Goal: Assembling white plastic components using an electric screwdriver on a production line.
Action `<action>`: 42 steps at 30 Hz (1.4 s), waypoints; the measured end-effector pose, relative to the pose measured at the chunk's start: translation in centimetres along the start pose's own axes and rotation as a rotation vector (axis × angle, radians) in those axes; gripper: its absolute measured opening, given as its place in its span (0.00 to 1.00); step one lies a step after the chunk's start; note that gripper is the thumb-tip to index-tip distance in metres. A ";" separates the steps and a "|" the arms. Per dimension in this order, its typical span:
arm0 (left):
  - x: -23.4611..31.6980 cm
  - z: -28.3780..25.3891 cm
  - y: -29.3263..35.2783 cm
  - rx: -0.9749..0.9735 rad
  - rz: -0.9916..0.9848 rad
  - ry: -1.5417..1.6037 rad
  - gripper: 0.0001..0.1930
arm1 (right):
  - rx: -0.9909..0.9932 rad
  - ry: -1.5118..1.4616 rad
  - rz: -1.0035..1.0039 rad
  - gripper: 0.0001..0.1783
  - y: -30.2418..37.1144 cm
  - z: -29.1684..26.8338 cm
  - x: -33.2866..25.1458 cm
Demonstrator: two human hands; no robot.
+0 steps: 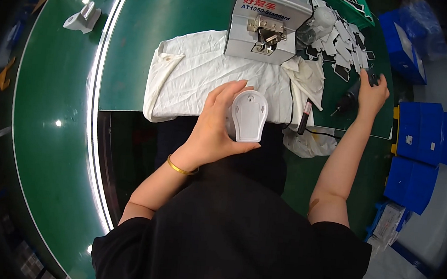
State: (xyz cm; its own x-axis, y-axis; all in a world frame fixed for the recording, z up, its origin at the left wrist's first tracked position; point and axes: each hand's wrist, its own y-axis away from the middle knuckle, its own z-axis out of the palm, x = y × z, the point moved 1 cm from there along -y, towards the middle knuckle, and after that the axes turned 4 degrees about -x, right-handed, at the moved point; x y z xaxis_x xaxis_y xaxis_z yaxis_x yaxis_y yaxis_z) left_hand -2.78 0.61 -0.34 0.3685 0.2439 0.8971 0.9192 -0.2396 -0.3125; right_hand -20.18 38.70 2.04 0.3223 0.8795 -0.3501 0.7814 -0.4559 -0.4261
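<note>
My left hand (217,118) is closed round a white plastic housing (250,118), held above the front edge of the bench. The housing's flat, tapered face is turned up, with a small hole near its wide end and slots at the sides. Over on the right, my right hand (373,96) has its thumb and fingers round the dark body of an electric screwdriver (347,101). The driver lies low over the green mat, its thin bit pointing toward me. Part of its body is hidden behind the hand.
A grey machine (263,32) stands behind a white cloth (207,75). Many small white and black parts (346,47) are heaped at the back right, beside a green crate (352,8). A marker (305,117) lies near the edge. Another white housing (83,18) rests on the left conveyor (53,100). Blue bins (418,131) stand right.
</note>
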 end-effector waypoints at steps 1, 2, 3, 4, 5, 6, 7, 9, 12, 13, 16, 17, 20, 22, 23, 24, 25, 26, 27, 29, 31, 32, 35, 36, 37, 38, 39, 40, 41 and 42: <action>-0.7 0.4 0.1 -0.001 -0.016 0.000 0.55 | 0.057 0.186 0.040 0.43 -1.3 1.4 2.0; -1.3 0.6 0.2 -0.001 -0.032 -0.001 0.55 | 0.056 0.180 0.038 0.43 -2.3 2.1 3.2; -1.6 0.7 0.3 0.003 -0.033 -0.004 0.55 | -0.193 -0.149 0.215 0.40 -3.0 2.7 4.1; -1.9 0.7 0.4 0.018 -0.035 0.020 0.54 | -0.441 -0.479 0.390 0.38 -3.2 3.6 4.9; -2.0 0.7 0.5 0.035 -0.039 0.044 0.54 | -0.337 -0.545 0.389 0.34 -2.8 4.0 4.5; -2.1 0.7 0.6 0.039 -0.038 0.043 0.54 | -0.338 -0.546 0.386 0.34 -2.7 4.2 4.5; -2.2 0.7 0.7 0.034 -0.029 0.034 0.54 | -0.373 -0.598 0.396 0.32 -2.8 4.2 4.5; -2.1 0.5 0.7 0.031 -0.016 0.030 0.55 | -0.402 -0.646 0.403 0.30 -2.6 4.1 4.7; -1.9 0.2 0.8 -0.006 -0.060 0.022 0.52 | -0.390 -1.136 0.522 0.27 -1.6 4.2 4.0; -1.9 0.2 0.8 -0.003 -0.010 -0.029 0.48 | -0.377 -1.291 0.562 0.25 -1.4 4.4 3.5; -1.4 0.0 0.5 -0.047 0.065 -0.153 0.40 | -0.357 -1.535 0.593 0.22 -1.0 3.7 1.8; -1.2 0.0 0.4 -0.094 0.091 -0.225 0.36 | -0.660 -1.880 0.439 0.21 -1.3 3.4 1.6; -1.0 0.2 0.6 -0.099 0.048 -0.238 0.31 | -0.699 -2.233 0.483 0.17 0.1 0.2 -4.9; -1.1 0.4 0.4 -0.111 0.093 -0.203 0.30 | -0.590 -2.155 0.372 0.16 -0.3 -2.7 -7.1; -1.2 0.4 0.4 -0.110 0.124 -0.188 0.29 | -0.639 -2.132 0.319 0.16 -0.5 -3.6 -7.7; -1.5 0.3 0.5 -0.111 0.123 -0.186 0.29 | -0.639 -2.129 0.320 0.16 -0.6 -4.7 -8.4; -1.8 0.2 0.6 -0.105 0.145 -0.151 0.28 | -0.658 -2.008 0.254 0.15 -0.7 -6.2 -9.2; -2.0 0.2 0.6 -0.097 0.167 -0.116 0.27 | -0.676 -1.886 0.191 0.15 -0.7 -7.6 -9.9; -2.0 0.1 0.6 -0.094 0.166 -0.114 0.27 | -0.667 -1.835 0.094 0.15 -0.6 -8.8 -10.3; -2.2 0.1 0.7 -0.071 0.096 -0.059 0.25 | -0.675 -1.792 -0.063 0.15 0.1 -11.2 -11.6; -1.6 -0.2 0.4 -0.060 0.041 -0.022 0.25 | -0.801 -1.840 -0.237 0.17 0.8 -12.9 -12.8; -1.4 -0.3 0.4 -0.051 -0.016 0.013 0.25 | -0.828 -1.854 -0.303 0.18 1.5 -13.4 -13.9; -1.4 -0.2 0.4 -0.096 0.051 -0.127 0.26 | -0.765 -1.888 -0.440 0.19 3.4 -13.1 -17.3; -1.3 -0.2 0.3 -0.098 0.056 -0.126 0.26 | -0.681 -1.920 -0.411 0.20 3.8 -12.6 -18.5; -1.1 -0.1 0.3 -0.107 0.071 -0.134 0.25 | -0.627 -1.889 -0.417 0.18 4.0 -11.9 -19.4; -0.9 -0.1 0.1 -0.120 0.091 -0.135 0.25 | -0.568 -1.851 -0.423 0.17 4.0 -11.3 -20.2; -1.0 0.0 0.1 -0.121 0.094 -0.137 0.25 | -0.519 -1.778 -0.468 0.16 4.2 -10.1 -21.4; -1.1 0.1 0.1 -0.127 0.101 -0.134 0.24 | -0.469 -1.703 -0.510 0.16 4.4 -9.0 -22.6; -1.2 -0.1 0.5 -0.116 0.088 -0.144 0.24 | -0.460 -1.793 -0.409 0.17 5.1 -7.6 -24.1; -1.1 -0.1 0.4 -0.116 0.091 -0.141 0.24 | -0.465 -1.760 -0.459 0.16 5.5 -6.9 -24.9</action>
State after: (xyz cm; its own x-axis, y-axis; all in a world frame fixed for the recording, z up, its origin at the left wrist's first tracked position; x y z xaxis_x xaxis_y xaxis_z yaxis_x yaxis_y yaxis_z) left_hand -2.81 0.11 -1.47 0.4723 0.3433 0.8118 0.8621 -0.3715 -0.3446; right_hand -20.20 15.26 14.18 -0.5369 -0.3593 -0.7633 0.7977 0.0783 -0.5979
